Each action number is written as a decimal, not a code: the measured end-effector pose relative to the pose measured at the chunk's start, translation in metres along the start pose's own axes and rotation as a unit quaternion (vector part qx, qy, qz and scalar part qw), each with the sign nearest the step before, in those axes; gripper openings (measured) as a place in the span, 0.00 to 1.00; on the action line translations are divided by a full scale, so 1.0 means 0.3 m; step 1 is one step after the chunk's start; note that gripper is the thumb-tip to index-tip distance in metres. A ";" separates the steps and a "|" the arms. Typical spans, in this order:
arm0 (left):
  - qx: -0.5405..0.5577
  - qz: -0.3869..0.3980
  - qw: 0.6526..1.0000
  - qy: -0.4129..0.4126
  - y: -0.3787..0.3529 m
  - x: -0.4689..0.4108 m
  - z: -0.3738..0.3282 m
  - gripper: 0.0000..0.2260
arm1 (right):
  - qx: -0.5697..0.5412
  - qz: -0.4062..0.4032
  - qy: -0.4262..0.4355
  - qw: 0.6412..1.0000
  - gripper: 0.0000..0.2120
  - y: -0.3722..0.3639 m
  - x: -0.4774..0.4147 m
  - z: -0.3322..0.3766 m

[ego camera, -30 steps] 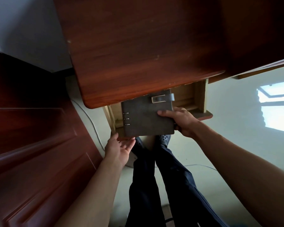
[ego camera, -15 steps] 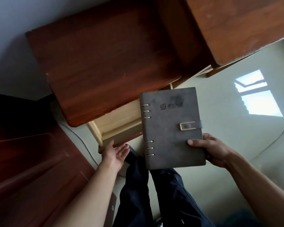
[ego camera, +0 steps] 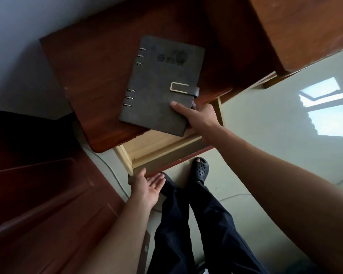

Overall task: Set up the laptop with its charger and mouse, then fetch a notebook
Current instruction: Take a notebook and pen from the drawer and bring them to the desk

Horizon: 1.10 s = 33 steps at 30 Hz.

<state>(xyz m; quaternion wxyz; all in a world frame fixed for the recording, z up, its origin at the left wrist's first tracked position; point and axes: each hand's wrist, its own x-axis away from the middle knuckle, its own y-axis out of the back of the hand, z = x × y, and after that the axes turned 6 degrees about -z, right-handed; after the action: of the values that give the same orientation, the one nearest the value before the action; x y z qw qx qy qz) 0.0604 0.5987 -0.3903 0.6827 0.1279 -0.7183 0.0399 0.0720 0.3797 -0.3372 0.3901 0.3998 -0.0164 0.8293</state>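
**Notebook's out of the drawer, drawer not shut yet**

The grey ring-bound notebook (ego camera: pixel 158 84) is up over the top of the dark wooden cabinet (ego camera: pixel 91 80). It sits near the cabinet's front edge, with its near corner hanging out over the open drawer (ego camera: pixel 156 147). I honestly can't tell if it's lying on the wood or held just above it.

The right hand (ego camera: pixel 202 117) has it by the near right corner, just below the strap and metal clasp (ego camera: pixel 179 87). The thumb (ego camera: pixel 178 107) is pressed flat on the cover. The other fingers are tucked under the notebook, so I can't see how they lie. A corner pinch makes sense here: it keeps the cover closed and the binder rings (ego camera: pixel 130 97) facing away from the grip.

The left hand (ego camera: pixel 147 186) is down at the near left corner of the drawer front, palm turned up. Its fingers are straight and close together, the thumb touches the wood, and it's holding nothing. My guess is it's there to push the drawer in.

The drawer's pale inside looks bare where it shows. No laptop, charger or mouse in this view, so I'd say this is the fetch-the-notebook bit, nearly done.

There's a thin cable (ego camera: pixel 111 169) on the floor by the cabinet, near the person's clog (ego camera: pixel 201 171), so it's worth stepping carefully.
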 end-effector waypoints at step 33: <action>0.038 -0.081 0.996 -0.005 -0.072 0.041 -0.014 0.10 | 0.008 -0.119 -0.237 0.964 0.20 0.250 0.045 -0.353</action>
<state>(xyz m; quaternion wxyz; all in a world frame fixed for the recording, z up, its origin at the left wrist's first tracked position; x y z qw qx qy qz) 0.0693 0.5774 -0.3804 0.6746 0.2122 -0.7069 0.0113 -0.0516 0.3719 -0.3788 0.4679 0.5868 -0.0539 0.6587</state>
